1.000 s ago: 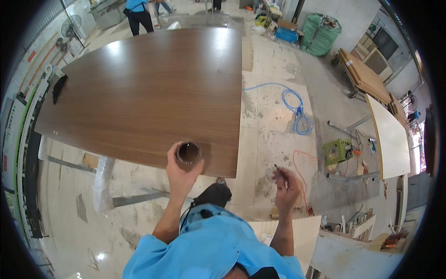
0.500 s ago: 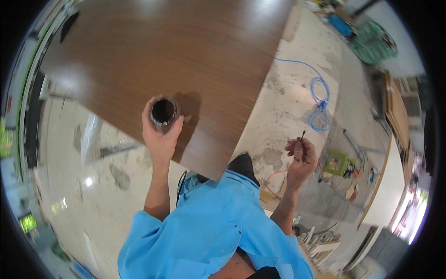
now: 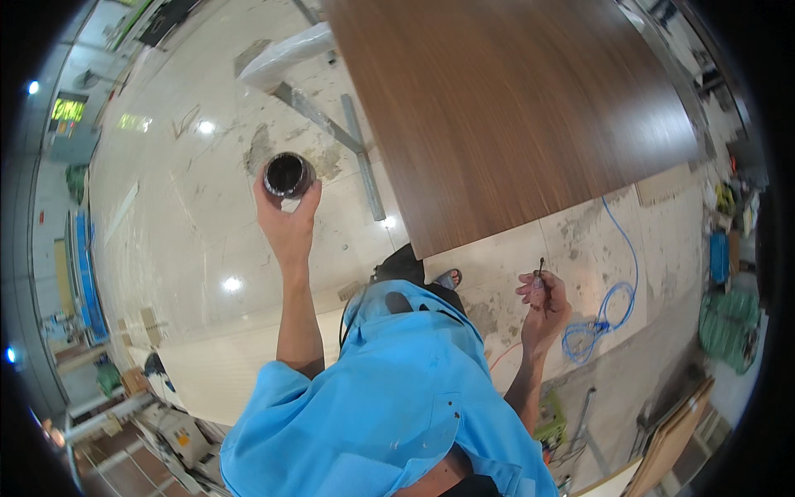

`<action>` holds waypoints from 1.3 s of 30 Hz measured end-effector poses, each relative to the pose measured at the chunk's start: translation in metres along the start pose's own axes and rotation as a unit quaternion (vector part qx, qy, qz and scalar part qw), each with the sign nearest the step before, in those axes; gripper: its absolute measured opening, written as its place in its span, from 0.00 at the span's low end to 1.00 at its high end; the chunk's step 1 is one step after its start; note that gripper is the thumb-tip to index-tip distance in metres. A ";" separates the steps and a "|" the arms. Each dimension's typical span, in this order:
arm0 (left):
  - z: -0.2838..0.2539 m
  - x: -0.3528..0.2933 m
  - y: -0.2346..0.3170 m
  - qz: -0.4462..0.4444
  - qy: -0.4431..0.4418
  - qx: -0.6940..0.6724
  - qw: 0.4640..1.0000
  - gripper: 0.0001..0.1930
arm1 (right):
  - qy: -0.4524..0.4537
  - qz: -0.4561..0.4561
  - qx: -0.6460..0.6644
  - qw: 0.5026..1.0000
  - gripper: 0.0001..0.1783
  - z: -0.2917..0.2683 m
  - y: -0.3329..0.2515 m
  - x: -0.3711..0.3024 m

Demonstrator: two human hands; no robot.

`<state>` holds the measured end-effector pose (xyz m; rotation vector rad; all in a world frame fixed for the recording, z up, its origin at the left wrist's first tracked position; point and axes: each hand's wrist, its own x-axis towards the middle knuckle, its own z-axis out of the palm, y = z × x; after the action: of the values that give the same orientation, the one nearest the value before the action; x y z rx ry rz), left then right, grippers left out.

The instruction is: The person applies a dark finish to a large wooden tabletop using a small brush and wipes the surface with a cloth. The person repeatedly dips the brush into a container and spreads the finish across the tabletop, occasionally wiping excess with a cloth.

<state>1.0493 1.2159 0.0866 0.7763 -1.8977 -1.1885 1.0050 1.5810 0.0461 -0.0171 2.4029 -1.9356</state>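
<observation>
My left hand [image 3: 284, 228] is wrapped round a clear jar [image 3: 307, 180] with dark liquid [image 3: 286, 174] in it, held upright above the floor to the left of the brown wood-grain panel [image 3: 505, 124]. Off to the right, beyond the panel's near edge, my right hand [image 3: 546, 305] pinches a slim, dark-tipped small brush [image 3: 541, 269], tip upward. Dark stains mark those fingers. The brush's lower part is hidden in the hand, and it touches neither the panel nor the jar.
Metal legs [image 3: 364, 174] and plastic wrap [image 3: 286, 58] show beside the panel's left edge. A coiled blue hose [image 3: 609, 311] lies on the stained floor at right. Farther right are a green bundle [image 3: 729, 327], brown boards [image 3: 672, 435] and a green crate [image 3: 550, 418].
My view and body have turned left, so the panel now sits farther right. The jar, earlier over the panel's corner, is now over the floor. Both hands keep their holds.
</observation>
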 end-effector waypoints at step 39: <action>-0.108 0.233 -0.136 0.069 -0.364 -0.081 0.925 0.35 | 0.206 -0.143 0.003 0.968 0.03 0.418 -0.131 -0.014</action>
<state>1.0301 0.9277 0.0570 0.0850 -2.3375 -1.6649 1.0370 1.1454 0.0862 0.0464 2.7869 -2.2646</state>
